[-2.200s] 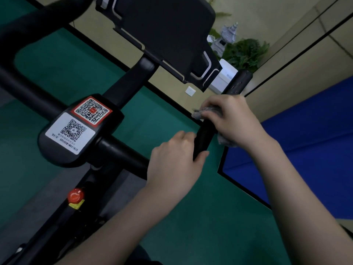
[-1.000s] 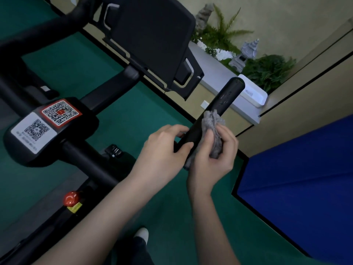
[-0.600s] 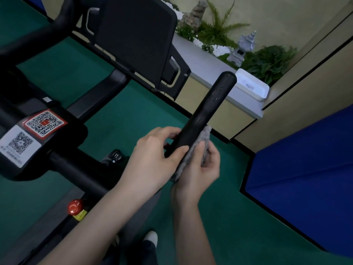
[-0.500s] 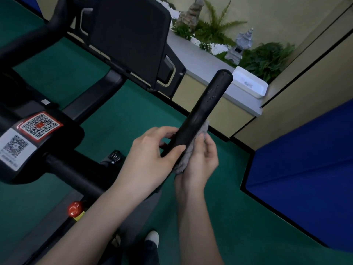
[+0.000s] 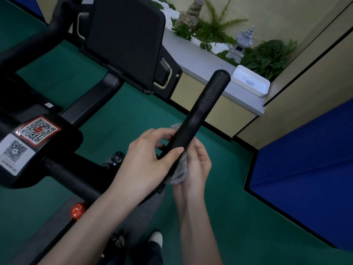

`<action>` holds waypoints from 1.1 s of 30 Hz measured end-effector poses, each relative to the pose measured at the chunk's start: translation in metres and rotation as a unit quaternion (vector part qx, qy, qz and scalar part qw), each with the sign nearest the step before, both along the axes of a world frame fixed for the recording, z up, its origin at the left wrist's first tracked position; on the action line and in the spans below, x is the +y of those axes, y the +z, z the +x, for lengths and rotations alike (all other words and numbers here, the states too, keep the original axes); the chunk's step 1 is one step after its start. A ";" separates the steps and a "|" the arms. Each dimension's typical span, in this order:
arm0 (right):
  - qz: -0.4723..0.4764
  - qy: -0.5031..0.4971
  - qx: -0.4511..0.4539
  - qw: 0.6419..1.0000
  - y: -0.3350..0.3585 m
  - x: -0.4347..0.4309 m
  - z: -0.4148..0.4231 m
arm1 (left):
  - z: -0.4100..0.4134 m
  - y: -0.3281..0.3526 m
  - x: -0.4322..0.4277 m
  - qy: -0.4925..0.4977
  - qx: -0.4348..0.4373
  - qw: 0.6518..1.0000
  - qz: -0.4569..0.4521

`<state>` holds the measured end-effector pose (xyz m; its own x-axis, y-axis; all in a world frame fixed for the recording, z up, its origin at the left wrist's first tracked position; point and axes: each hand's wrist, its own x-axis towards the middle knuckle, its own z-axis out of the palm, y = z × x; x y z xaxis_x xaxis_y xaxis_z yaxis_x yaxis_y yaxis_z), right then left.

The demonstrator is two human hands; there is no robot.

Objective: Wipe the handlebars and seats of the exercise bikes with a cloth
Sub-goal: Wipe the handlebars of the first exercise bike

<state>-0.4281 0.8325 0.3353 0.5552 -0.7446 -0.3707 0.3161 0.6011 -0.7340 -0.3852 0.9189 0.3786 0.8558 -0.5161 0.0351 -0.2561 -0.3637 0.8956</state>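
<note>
The black right handlebar grip (image 5: pixel 204 106) of an exercise bike slants up towards the upper right. My left hand (image 5: pixel 150 159) grips its lower part, thumb across the top. My right hand (image 5: pixel 194 165) sits under the bar and holds a grey cloth (image 5: pixel 178 174) pressed against its underside; a bit of the cloth shows on the bar's far side. The seat is out of view.
The bike's black screen (image 5: pixel 124 39) and a QR-code panel (image 5: pixel 24 140) stand to the left, a red knob (image 5: pixel 77 210) below. A white ledge (image 5: pixel 202 62) with plants and a white box (image 5: pixel 252 83) lies behind. A blue mat (image 5: pixel 305 159) is at right, my shoe (image 5: pixel 155 239) on green floor.
My right hand moved from on top of the grip to beneath it and slid the cloth down towards my left hand. The view shifted right.
</note>
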 end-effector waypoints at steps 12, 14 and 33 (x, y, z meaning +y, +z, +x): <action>-0.253 -0.185 0.090 0.945 0.014 -0.020 0.016 | 0.009 0.003 -0.017 -0.005 0.012 1.000 0.012; -0.317 -0.198 0.107 0.922 0.015 -0.020 0.015 | 0.011 0.003 -0.022 -0.003 0.016 1.000 0.011; -0.685 -0.155 0.135 0.699 0.043 -0.049 0.018 | 0.011 0.002 -0.027 0.007 0.043 0.999 -0.021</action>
